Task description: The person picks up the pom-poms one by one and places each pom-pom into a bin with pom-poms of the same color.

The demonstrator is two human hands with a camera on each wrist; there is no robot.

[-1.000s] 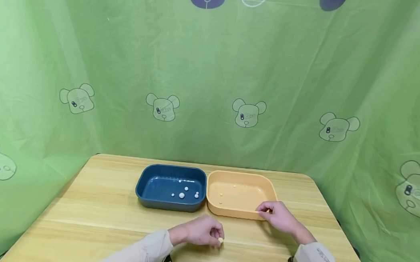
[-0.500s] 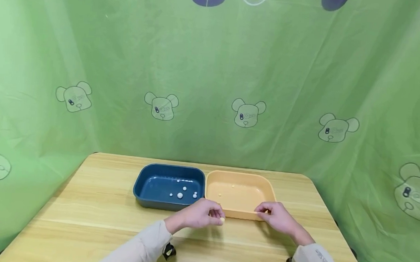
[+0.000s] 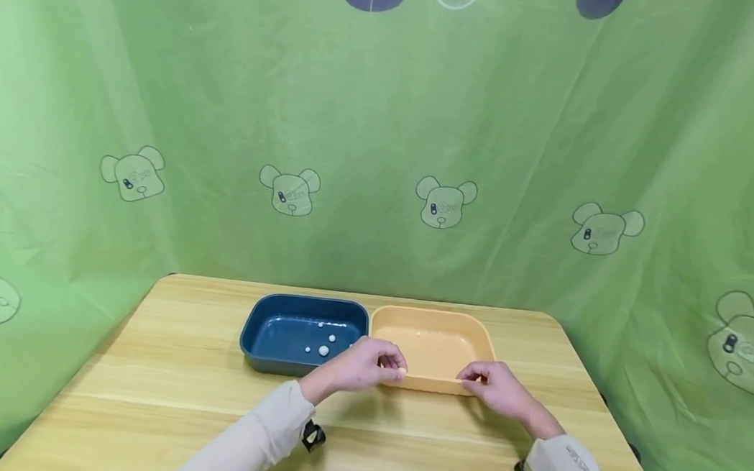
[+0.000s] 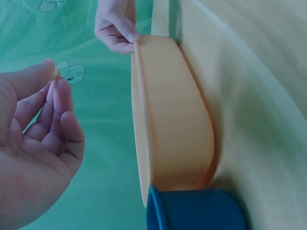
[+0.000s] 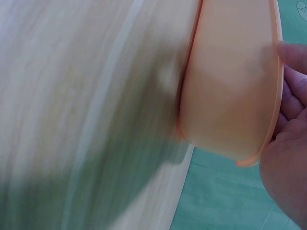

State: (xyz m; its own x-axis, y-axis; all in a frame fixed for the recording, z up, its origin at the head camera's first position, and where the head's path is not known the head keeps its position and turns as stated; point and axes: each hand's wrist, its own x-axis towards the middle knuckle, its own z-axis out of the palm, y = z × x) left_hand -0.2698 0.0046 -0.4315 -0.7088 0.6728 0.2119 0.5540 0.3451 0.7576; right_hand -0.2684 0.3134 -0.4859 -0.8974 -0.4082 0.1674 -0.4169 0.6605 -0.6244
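Note:
My left hand [image 3: 361, 364] pinches a small pale yellow ball [image 3: 402, 372] between thumb and fingertips, just over the front rim of the orange tray [image 3: 433, 384]. In the left wrist view the ball [image 4: 55, 74] shows only partly between the fingertips. At the tray's front right corner, my right hand [image 3: 502, 389] grips the rim, thumb outside and fingers inside, as the right wrist view also shows. One tiny ball [image 3: 418, 334] lies toward the back of the orange tray. The left hand hides the tray's front left part.
A dark blue tray [image 3: 273, 339] stands against the orange one on the left. Several white balls of different sizes, such as this larger ball [image 3: 324, 350], lie in it. Both trays rest on a wooden table [image 3: 168, 367], with a green patterned curtain [image 3: 363, 256] behind.
My left hand has lifted the small ball from low over the table and carried it forward to the orange tray's front rim. The right hand keeps its grip on the rim.

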